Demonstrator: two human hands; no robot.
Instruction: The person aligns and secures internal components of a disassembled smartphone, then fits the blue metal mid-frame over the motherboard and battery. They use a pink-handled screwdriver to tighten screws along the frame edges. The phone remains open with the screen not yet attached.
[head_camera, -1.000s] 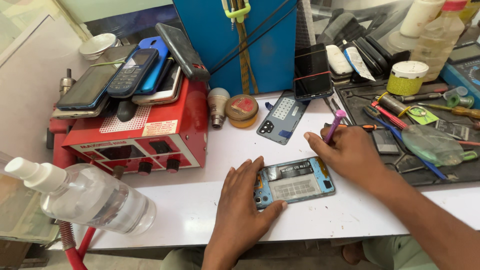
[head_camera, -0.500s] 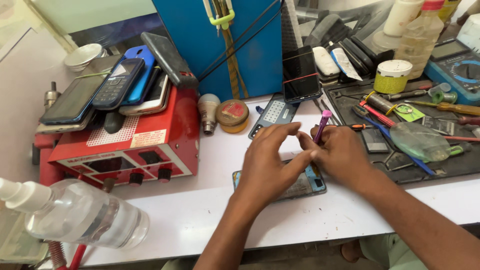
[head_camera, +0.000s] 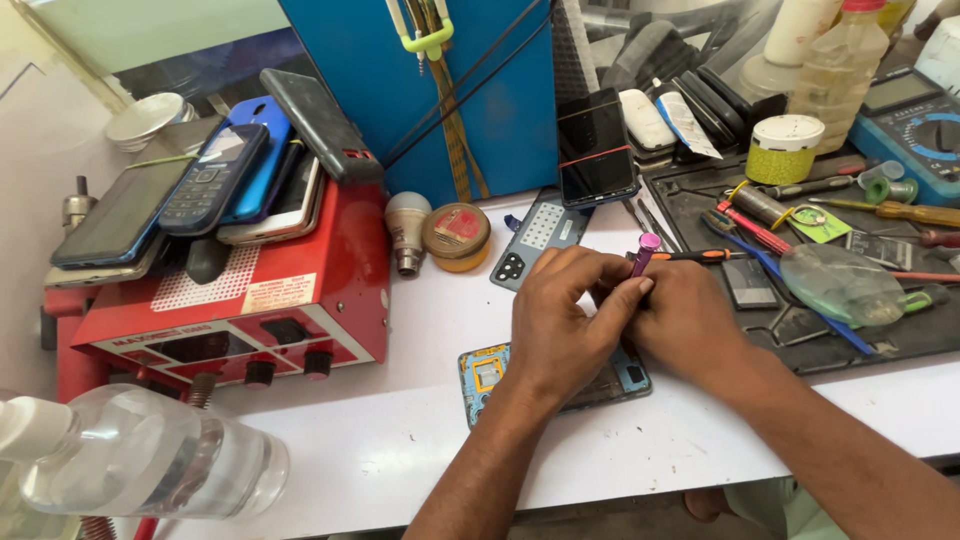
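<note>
My left hand (head_camera: 560, 325) and right hand (head_camera: 685, 320) meet over an opened smartphone (head_camera: 490, 375) lying flat on the white desk (head_camera: 380, 450), near its front edge. The phone's back is off: a light blue frame shows, with a circuit board and a small square part at its left end; my hands cover the middle and most of the right end. My right hand grips a small screwdriver (head_camera: 645, 252) with a purple cap, standing almost upright. My left hand's fingers curl against the tool's shaft, pinching it along with the right.

Just behind my hands lies a grey phone back cover (head_camera: 535, 235) with camera holes. To the left stands a red repair machine (head_camera: 250, 300) with several phones stacked on top. A light bulb (head_camera: 407, 228) and a round tin (head_camera: 456, 235) sit before a blue box (head_camera: 470, 100). On the right, a dark work mat (head_camera: 890, 330) carries screwdrivers and tweezers. A clear plastic bottle (head_camera: 150, 465) lies at the near left.
</note>
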